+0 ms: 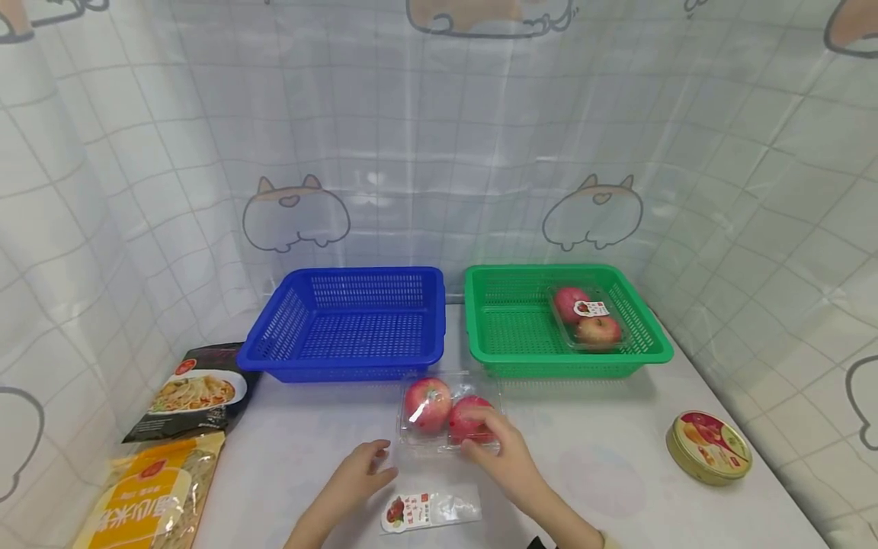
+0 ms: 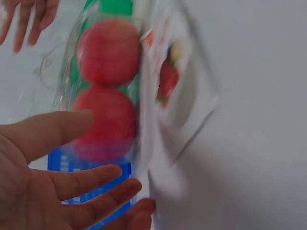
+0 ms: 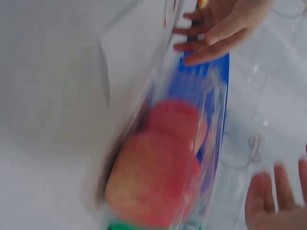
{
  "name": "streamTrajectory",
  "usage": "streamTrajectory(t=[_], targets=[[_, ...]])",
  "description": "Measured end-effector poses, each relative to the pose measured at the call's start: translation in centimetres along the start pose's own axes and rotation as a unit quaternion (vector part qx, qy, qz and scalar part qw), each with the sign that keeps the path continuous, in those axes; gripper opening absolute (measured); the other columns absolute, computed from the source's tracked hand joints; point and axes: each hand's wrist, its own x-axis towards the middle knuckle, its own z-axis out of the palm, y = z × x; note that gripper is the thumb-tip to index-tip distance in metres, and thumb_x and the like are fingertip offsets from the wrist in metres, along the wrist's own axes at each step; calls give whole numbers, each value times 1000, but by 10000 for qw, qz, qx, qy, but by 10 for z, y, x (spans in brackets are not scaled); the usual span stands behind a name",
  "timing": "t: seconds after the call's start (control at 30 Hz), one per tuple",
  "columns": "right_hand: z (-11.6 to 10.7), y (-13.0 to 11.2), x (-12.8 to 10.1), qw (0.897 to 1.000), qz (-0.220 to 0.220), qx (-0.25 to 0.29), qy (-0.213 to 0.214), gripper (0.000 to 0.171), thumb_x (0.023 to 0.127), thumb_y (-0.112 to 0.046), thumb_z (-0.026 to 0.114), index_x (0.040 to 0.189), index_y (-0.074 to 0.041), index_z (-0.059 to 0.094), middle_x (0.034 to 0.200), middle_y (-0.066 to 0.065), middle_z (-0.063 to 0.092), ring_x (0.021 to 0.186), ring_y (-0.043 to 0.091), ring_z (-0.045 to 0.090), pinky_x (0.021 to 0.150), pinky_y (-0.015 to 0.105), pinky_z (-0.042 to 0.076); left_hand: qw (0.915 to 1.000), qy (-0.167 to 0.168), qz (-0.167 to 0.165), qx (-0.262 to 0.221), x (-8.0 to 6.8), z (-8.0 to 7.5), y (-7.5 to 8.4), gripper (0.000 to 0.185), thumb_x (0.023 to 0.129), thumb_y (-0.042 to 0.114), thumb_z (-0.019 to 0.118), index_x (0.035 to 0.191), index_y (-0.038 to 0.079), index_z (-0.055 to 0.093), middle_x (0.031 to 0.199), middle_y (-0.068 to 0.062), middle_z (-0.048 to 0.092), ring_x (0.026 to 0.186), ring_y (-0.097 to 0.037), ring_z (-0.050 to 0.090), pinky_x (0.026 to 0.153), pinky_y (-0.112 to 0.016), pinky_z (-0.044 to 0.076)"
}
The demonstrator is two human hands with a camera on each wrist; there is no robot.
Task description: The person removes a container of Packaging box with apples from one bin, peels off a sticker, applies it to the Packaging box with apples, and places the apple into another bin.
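Note:
In the head view, a clear plastic box with two red apples inside sits at the middle of the table. Just before it lies a clear sheet with a printed apple label; whether it is joined to the box I cannot tell. My left hand is at the box's near left, fingers loosely bent and holding nothing. The left wrist view shows this hand with thumb and fingers apart. My right hand hovers by the right apple, and its fingers look extended in the right wrist view.
Behind the box stand a blue basket and a green basket. The green one holds another box of apples. At the left lie a black noodle packet and a yellow packet; a round gold tin is at the right.

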Motion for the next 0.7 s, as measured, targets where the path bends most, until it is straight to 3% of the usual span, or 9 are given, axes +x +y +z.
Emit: streamTrajectory(t=[0.1, 0.2, 0.27, 0.3, 0.4, 0.53, 0.7], targets=[[8, 0, -6, 9921, -291, -292, -1185, 26, 84, -7, 64, 110, -8, 61, 109, 3, 62, 100, 22, 56, 84, 32, 48, 9924, 9, 628, 1061, -4, 9, -3, 50, 75, 26, 74, 108, -9, 59, 100, -20, 59, 92, -40, 55, 82, -54, 43], [16, 1, -9, 9686, -234, -1043, -2245, 28, 85, -15, 64, 113, -14, 60, 113, -5, 60, 107, 16, 54, 87, 30, 46, 9802, 17, 982, 1718, -8, 15, -3, 57, 69, 32, 78, 106, -8, 61, 97, -17, 58, 88, -37, 54, 76, -53, 44], [21, 3, -11, 9495, -305, -1698, -2622, 31, 84, -18, 65, 114, -16, 60, 115, -8, 59, 110, 12, 53, 90, 30, 45, 9702, 64, 1196, 2107, -10, 18, 0, 60, 64, 33, 80, 106, -5, 61, 94, -13, 58, 83, -32, 53, 72, -49, 44], [23, 4, -11, 9408, -364, -1983, -2725, 32, 83, -19, 65, 115, -17, 60, 115, -9, 59, 110, 12, 52, 91, 30, 44, 9704, 23, 1167, 2115, -11, 18, 2, 61, 62, 30, 81, 108, -5, 61, 94, -11, 57, 84, -31, 52, 72, -49, 44], [30, 8, -11, 9234, -531, -2553, -2818, 36, 80, -20, 67, 115, -17, 60, 114, -8, 59, 112, 11, 52, 93, 30, 43, 9591, 47, 1298, 2514, -12, 20, 7, 57, 58, 25, 79, 106, -1, 62, 89, -5, 55, 81, -25, 51, 68, -42, 43], [36, 12, -11, 9119, -582, -2889, -2857, 40, 77, -19, 70, 115, -17, 60, 113, -8, 60, 108, 11, 53, 90, 28, 44, 9548, -99, 1285, 2677, -11, 21, 10, 48, 56, 20, 78, 100, 4, 64, 83, 0, 54, 78, -21, 49, 66, -37, 40], [41, 16, -9, 9024, -615, -3112, -2915, 43, 75, -17, 71, 116, -18, 60, 112, -7, 60, 106, 11, 54, 89, 28, 45, 9573, -284, 1356, 2539, -10, 20, 11, 39, 54, 18, 80, 89, 12, 64, 75, 8, 49, 75, -16, 46, 64, -31, 36]])
